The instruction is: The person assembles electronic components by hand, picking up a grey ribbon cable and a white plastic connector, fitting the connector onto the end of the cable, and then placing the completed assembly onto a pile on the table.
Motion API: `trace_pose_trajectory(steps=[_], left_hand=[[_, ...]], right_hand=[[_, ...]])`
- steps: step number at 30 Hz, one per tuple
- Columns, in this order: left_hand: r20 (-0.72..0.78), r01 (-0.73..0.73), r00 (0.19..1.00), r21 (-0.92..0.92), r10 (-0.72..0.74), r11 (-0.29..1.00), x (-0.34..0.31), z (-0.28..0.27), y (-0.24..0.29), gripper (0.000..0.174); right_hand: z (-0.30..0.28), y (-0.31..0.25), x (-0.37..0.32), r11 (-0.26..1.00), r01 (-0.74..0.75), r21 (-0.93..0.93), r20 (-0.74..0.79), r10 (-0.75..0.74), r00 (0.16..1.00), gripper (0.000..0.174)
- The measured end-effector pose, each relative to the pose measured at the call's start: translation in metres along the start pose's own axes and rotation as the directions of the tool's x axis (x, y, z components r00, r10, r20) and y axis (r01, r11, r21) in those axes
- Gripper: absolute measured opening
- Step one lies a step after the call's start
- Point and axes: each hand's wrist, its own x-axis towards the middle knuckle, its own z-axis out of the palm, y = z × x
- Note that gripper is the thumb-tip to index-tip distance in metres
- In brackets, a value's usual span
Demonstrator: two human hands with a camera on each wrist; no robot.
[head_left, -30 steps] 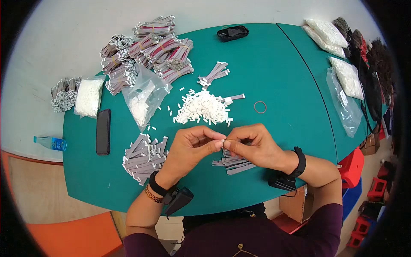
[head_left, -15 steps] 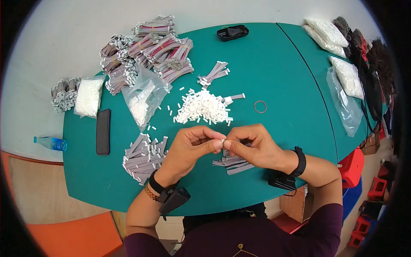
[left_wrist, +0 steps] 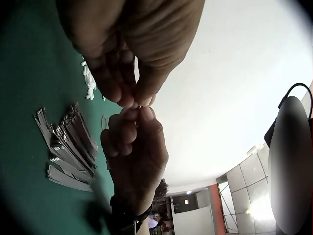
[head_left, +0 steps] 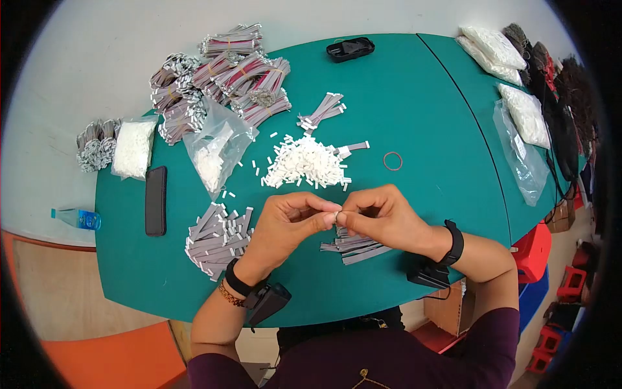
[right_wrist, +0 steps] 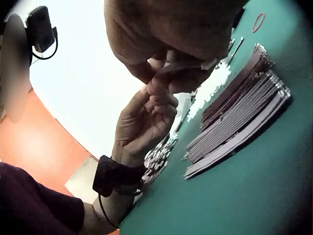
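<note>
Over the green table, the left hand [head_left: 282,228] and right hand [head_left: 395,223] meet at their fingertips, thumb against forefinger on each. A tiny white piece, mostly covered, is pinched by the left fingertips. In the right wrist view a flat pale grey strip [right_wrist: 188,64] runs through the right hand [right_wrist: 171,29], beside the left hand [right_wrist: 144,120]. Beneath the right hand lies a pile of grey strips [head_left: 355,249]. White connectors [head_left: 304,162] are heaped beyond the hands, and grey strips with white ends [head_left: 217,241] lie beside the left hand.
Bundled strips [head_left: 240,71], a clear bag [head_left: 220,146], a packed white bag [head_left: 134,148] and a dark phone [head_left: 156,201] lie to the left and back. A black pouch [head_left: 350,49] and a red band [head_left: 392,161] are farther off; more bags [head_left: 523,117] lie at right.
Both hands stay joined at the fingertips in nearly the same place. The scene in the head view has shifted very slightly to the left.
</note>
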Motion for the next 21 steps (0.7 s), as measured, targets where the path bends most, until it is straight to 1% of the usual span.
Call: trace_pose_trajectory(steps=[3,6,7,9,13,19,21], left_hand=[[0.002,0.006,1.0,0.001,-0.006,1.0,-0.0001,-0.0025,-0.0004,0.015],[0.008,0.021,1.0,-0.005,-0.021,1.0,0.0004,-0.0029,-0.0002,0.015],[0.009,0.028,1.0,-0.006,-0.028,1.0,-0.0001,-0.0029,0.0,0.015],[-0.006,0.007,1.0,0.049,-0.007,0.999,-0.0004,-0.0014,0.0006,0.015],[-0.025,-0.036,0.999,0.133,0.039,0.99,-0.0002,0.0019,0.0009,0.014],[-0.043,-0.046,0.998,0.091,0.05,0.995,0.0009,-0.0007,0.0003,0.013],[-0.029,-0.022,0.999,0.101,0.025,0.995,0.0003,-0.0022,0.0014,0.013]], right_hand=[[-0.0018,-0.0032,0.0019,0.995,-0.096,0.021,0.005,0.096,0.995,0.022],[-0.0023,-0.0012,0.0026,0.996,-0.081,0.021,0.008,0.081,0.997,0.022],[-0.0019,0.0007,0.0021,0.999,-0.047,0.001,0.003,0.047,0.999,0.022],[-0.0012,0.0042,0.0001,0.999,0.023,-0.041,-0.005,-0.023,1.0,0.021],[0.001,0.0017,0.0001,1.0,-0.005,-0.006,-0.019,0.005,1.0,0.022],[0.0009,0.0014,0.0024,1.0,-0.017,-0.011,-0.004,0.017,1.0,0.022],[0.0014,0.0028,0.0023,1.0,-0.004,-0.014,-0.004,0.004,1.0,0.022]])
